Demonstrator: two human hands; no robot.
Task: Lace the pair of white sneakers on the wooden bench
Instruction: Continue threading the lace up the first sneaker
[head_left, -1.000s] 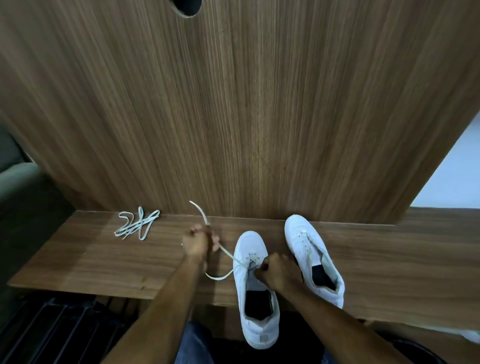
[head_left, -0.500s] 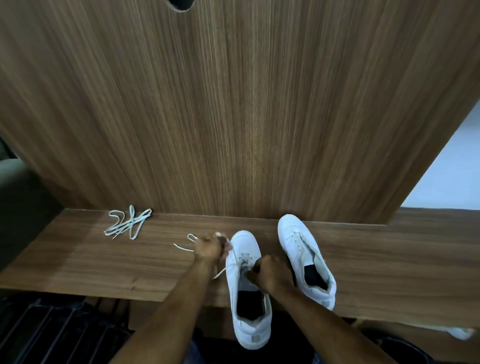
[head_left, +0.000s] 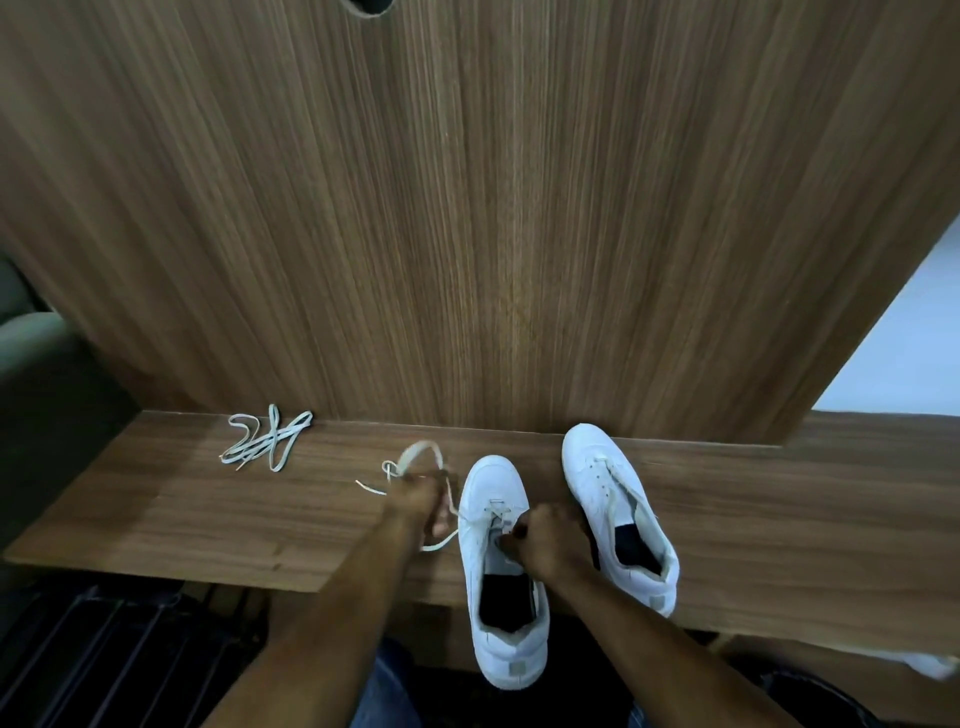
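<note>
a tall wood panel (head_left: 467, 208) rises behind the bench (head_left: 208, 514). two white sneakers stand on the bench, toes to the panel: the near sneaker (head_left: 501, 566) overhangs the front edge, the far sneaker (head_left: 618, 514) lies just right of it. both forearms reach forward. the left hand (head_left: 418, 501) is clenched around the lace (head_left: 415, 454), which loops up, blurred. the right hand (head_left: 548, 540) seems to pinch the lace at the near sneaker's eyelets. a spare lace (head_left: 267, 439) lies bunched well left.

Matt, straight-grained wood veneer covers the table (head_left: 156, 512) and wall panel (head_left: 467, 208); the sneakers (head_left: 491, 488) look smooth, matt white leather.
</note>
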